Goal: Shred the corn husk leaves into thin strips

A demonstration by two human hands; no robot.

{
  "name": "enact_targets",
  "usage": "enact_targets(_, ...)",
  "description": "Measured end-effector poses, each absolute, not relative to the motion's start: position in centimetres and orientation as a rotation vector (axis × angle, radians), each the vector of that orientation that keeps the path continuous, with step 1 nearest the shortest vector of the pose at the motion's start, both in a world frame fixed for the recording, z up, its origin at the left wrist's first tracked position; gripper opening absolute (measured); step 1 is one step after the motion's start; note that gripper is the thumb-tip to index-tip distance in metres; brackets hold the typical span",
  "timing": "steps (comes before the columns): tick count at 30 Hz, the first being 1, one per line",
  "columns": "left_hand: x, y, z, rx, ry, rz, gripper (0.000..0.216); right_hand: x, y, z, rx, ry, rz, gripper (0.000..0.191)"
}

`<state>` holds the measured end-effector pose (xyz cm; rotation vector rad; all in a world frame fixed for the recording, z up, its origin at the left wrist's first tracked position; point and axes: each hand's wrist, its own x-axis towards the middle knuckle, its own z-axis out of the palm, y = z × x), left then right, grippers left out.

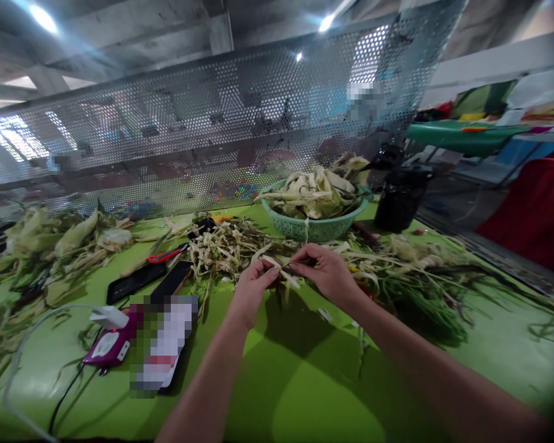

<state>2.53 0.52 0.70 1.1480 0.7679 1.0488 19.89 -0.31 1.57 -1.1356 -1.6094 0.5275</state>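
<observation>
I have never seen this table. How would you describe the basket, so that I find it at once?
On the bright green table, look to the far side, in front of the perforated screen. Beyond the right hand stands the basket, heaped with pale corn husks. Its light green, hole-patterned wall sets it apart from the black container to its right.

Left hand (252,289) pinching a pale strip (290,280), right hand (325,271) on a thin strand (285,265), over the green table (305,394)! Far side, husks (316,191) heaped in a basket (311,229); near left, a phone (168,344) beside a purple box (104,349).
</observation>
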Motion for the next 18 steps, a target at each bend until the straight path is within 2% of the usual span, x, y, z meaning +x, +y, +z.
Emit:
enact_targets(4, 2.2, 0.8, 0.7, 1.117, 0.807, 1.037, 0.024, 20.0, -0.5, 1.9, -1.113, -1.633, 0.397, 0.006)
enact_targets(14, 1.9, 1.3, 0.6, 1.025, 0.839, 1.099, 0.028, 19.8, -0.8, 2.4, -1.097, -1.449, 0.614, 0.012)
enact_targets(18, 2.0, 1.3, 0.7, 1.208, 0.912, 1.213, 0.021, 20.2, -0.9, 2.9, -0.995, -1.319, 0.983, 0.02)
